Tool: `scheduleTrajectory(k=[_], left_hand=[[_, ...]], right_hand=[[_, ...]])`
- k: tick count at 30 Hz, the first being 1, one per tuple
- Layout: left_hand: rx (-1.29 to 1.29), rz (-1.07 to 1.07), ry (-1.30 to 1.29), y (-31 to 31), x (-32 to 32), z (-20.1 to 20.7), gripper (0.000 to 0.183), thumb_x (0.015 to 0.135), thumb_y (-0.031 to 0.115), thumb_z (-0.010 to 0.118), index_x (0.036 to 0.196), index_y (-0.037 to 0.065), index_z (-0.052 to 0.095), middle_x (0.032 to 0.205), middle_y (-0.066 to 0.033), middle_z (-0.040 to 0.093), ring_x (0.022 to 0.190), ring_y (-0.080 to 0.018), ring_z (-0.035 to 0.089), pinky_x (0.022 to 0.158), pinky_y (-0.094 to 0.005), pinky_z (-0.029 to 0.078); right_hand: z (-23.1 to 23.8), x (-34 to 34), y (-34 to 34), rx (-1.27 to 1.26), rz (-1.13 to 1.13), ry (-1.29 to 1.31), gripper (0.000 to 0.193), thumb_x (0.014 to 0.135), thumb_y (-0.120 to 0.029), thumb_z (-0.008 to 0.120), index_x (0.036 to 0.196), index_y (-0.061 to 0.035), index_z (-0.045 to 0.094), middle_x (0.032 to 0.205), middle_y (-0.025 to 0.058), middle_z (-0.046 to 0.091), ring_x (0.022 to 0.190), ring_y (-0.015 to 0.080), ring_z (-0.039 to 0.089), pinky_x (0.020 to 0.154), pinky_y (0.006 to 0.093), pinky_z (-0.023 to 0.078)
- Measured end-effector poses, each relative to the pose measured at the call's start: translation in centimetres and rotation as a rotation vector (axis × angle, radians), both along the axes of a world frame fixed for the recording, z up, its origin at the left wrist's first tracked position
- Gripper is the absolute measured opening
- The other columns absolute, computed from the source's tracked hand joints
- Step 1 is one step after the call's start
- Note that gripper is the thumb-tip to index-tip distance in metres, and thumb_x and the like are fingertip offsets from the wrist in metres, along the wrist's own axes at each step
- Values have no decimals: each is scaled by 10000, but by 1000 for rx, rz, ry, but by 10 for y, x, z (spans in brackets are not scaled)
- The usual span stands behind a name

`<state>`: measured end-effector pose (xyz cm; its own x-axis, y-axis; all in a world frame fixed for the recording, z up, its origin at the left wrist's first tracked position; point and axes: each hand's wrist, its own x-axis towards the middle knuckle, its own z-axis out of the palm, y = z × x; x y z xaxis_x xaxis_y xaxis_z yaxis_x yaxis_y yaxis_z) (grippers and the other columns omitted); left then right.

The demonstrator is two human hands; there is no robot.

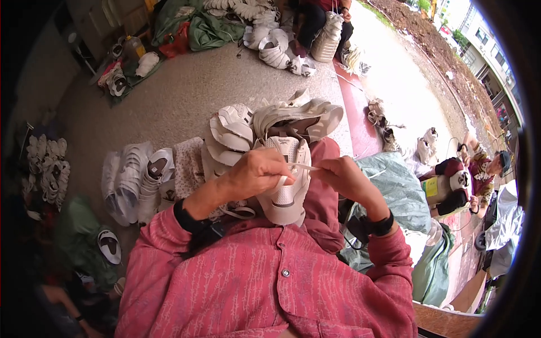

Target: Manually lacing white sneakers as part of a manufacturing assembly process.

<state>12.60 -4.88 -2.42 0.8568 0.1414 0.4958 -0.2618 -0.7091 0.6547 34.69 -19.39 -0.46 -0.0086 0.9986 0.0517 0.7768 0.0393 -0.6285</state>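
A cream sneaker point(284, 212) rests on my lap, its toe toward me and its perforated tongue point(276, 143) standing up at the far end. My left hand point(255, 173) is closed over the shoe's left side, pinching a flat white shoelace point(301, 167). From the right, my right hand point(342, 179) grips the same lace between thumb and fingers, and a short stretch of it runs taut between both hands. A loose lace end point(239, 213) hangs left of the toe. Just beyond lie stacked sneaker uppers point(230, 130) and a bent, open one point(298, 117).
Nested pale shoes point(132, 174) stand on the left, some in clear plastic. Green sacks point(394, 186) lie at right. A person point(459, 183) sits at far right with a shoe; another point(321, 25) sits ahead beside shoe stacks point(328, 42). More shoes point(48, 169) pile at far left.
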Motion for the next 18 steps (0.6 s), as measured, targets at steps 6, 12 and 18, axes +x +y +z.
scheduleTrajectory(k=[6,12,18], left_hand=[[-813,204,-76,2,-43,-8,183,925,178,606,884,29,706,854,-47,667,742,-122,600,694,-273,489],[-1294,567,-473,40,-101,-19,234,941,251,597,974,27,655,764,-25,607,647,-99,554,566,-261,478],[-818,994,-150,39,-143,-13,393,884,92,590,1269,32,538,821,-8,570,721,-93,532,650,-239,457]], right_hand=[[21,1,-10,-301,206,618,253,949,-252,617,871,-24,692,586,-12,570,528,30,484,473,215,366],[-5,26,-12,-13,82,1244,268,987,-240,518,905,-14,637,576,12,560,485,68,467,447,218,337],[11,46,-21,291,153,1644,250,1007,-225,450,992,-13,581,553,-8,456,469,69,373,444,226,291]])
